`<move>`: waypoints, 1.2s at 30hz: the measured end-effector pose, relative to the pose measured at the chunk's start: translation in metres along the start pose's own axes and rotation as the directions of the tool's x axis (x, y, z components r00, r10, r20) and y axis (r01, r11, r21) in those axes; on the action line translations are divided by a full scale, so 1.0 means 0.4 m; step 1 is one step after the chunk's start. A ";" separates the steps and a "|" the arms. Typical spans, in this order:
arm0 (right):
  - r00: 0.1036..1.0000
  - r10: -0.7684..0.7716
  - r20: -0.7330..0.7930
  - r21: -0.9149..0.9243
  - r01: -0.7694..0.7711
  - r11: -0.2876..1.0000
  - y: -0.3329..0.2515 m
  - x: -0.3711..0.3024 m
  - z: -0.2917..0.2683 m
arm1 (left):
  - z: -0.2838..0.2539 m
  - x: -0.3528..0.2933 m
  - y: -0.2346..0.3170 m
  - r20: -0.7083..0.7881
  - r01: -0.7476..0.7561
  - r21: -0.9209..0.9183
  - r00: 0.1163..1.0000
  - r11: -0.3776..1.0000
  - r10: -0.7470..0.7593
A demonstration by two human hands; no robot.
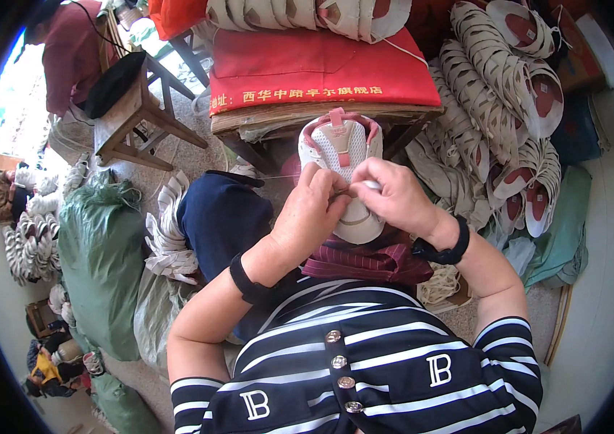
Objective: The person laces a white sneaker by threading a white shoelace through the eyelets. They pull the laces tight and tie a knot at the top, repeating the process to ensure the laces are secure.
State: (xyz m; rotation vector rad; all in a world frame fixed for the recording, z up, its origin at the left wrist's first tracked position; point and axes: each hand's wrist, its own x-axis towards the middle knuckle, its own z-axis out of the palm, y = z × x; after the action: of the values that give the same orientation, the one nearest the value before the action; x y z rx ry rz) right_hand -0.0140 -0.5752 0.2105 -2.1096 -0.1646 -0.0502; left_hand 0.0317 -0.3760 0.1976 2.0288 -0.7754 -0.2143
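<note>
Two bare hands meet over a white-and-pink shoe (pixel 344 139) at the front of a low wooden bench (pixel 267 121), viewed from my remote post through the head camera. The left hand (pixel 308 206) is drawn narrow, its thumb and fingertips pinched together over the middle of the shoe; the right hand (pixel 401 197) is narrow too, thumb and fingers bent in toward the left fingertips, almost touching them. I cannot tell from here what either pinch holds, though a small white piece (pixel 372 185) shows by the right fingers and a thin thread (pixel 278 176) stretches out to the left of the left hand. The shoe stands between the wearer and the bench, its pink-lined opening toward the bench and its pale toe toward the wearer's striped shirt (pixel 393 340), above a maroon pinstriped cloth (pixel 375 262). A red cloth (pixel 314 69) covers the bench top, where a row of pale shoe uppers (pixel 278 14) lies along the far side. To the right I see long nested stacks of uppers (pixel 487 108); to the left, a wooden stool (pixel 140 119) and a bulging green sack (pixel 101 275).
</note>
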 end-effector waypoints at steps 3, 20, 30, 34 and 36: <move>0.997 -0.081 0.003 -0.082 0.081 0.993 -0.008 -0.005 -0.002 | -0.011 -0.001 0.006 0.001 -0.058 0.036 0.998 0.998 0.058; 0.943 0.276 0.185 0.321 -0.323 0.890 -0.008 -0.042 -0.051 | -0.381 -0.084 -0.149 -0.447 0.159 0.720 0.851 0.676 0.275; 0.931 0.245 0.272 -0.094 -0.228 0.969 0.232 -0.195 -0.167 | -1.084 -0.905 -0.904 0.070 -0.312 -0.880 0.661 -0.358 -0.747; 0.798 0.596 0.083 -0.486 -0.490 0.724 0.364 -0.257 -0.230 | -0.988 -0.843 -0.991 -0.142 -0.615 -0.785 0.297 -0.075 -0.944; 0.595 0.803 0.042 -0.033 -0.802 0.596 0.389 -0.247 -0.253 | -0.971 -0.830 -0.988 -0.167 -0.590 -0.807 0.268 -0.025 -0.949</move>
State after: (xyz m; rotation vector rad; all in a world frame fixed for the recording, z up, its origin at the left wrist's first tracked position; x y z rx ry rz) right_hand -0.0871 -0.7507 0.1205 -2.0095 0.7871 0.5564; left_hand 0.1133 0.2462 0.0434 0.2935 0.7625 0.2351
